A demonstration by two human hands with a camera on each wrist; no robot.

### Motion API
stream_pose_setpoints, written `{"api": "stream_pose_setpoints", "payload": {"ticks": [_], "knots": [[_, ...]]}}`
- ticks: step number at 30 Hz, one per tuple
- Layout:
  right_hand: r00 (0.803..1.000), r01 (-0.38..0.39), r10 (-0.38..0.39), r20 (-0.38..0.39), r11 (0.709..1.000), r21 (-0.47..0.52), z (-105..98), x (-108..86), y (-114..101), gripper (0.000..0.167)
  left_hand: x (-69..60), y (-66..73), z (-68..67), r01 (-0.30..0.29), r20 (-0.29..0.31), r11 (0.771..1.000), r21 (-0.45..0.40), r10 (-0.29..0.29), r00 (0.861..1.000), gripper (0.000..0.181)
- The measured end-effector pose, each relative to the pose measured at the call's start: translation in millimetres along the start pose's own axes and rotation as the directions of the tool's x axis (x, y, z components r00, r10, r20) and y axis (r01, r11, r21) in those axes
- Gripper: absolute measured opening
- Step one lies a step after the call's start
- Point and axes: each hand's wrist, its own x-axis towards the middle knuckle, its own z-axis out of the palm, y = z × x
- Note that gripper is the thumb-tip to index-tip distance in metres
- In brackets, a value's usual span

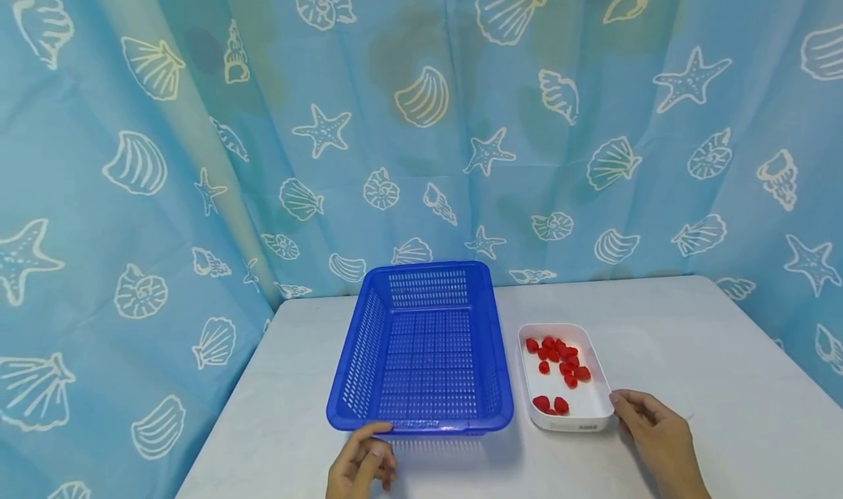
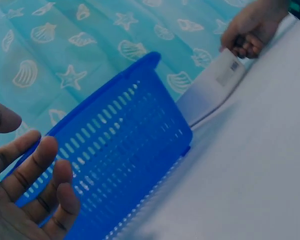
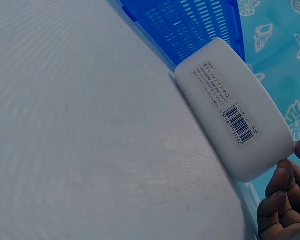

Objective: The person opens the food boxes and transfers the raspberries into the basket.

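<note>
A blue slotted basket point(image 1: 428, 424) stands on the table with nothing in it. At its near rim is my left hand point(image 1: 362, 462), its fingers loosely bent; the left wrist view shows that hand point(image 2: 35, 185) beside the basket point(image 2: 165, 107), holding nothing. Whether a fingertip touches the rim I cannot tell. To the basket's right, a white container point(image 1: 571, 424) holds several red berry-like pieces point(image 1: 570, 367). My right hand point(image 1: 658, 440) pinches its near right corner. In the right wrist view, thumb and fingers point(image 3: 285, 200) meet at the corner of the container point(image 3: 230, 115), whose side carries a barcode.
The white table point(image 1: 290, 382) carries the basket and the container side by side, a narrow gap between them. A blue curtain point(image 1: 421, 155) with shell and starfish prints hangs behind the table and along its left side.
</note>
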Motion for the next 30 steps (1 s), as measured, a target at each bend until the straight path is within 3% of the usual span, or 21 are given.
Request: {"api": "stream_pose_setpoints", "payload": {"ticks": [11,19,26,30], "knots": [[1.000,0.002,-0.002,-0.016,1.000,0.004,1.7,2.6,4.2,0.051,3.7,0.9,-11.9,-0.014,-0.108,1.000,0.015,0.015,0.994,0.029],[1.000,-0.011,0.011,-0.012,1.000,0.006,4.8,4.1,6.1,0.051,8.7,1.6,-24.0,0.060,-0.158,0.998,-0.034,-0.065,0.985,0.035],[1.000,-0.010,0.010,-0.006,1.000,0.019,2.6,1.8,3.0,0.050,17.7,-3.3,-33.1,0.026,-0.226,0.996,-0.084,-0.045,0.973,0.036],[1.000,-0.016,0.016,0.003,1.000,0.020,2.2,1.6,2.1,0.053,22.7,-3.2,-36.3,0.032,-0.258,0.997,-0.069,-0.049,0.965,0.036]]}}
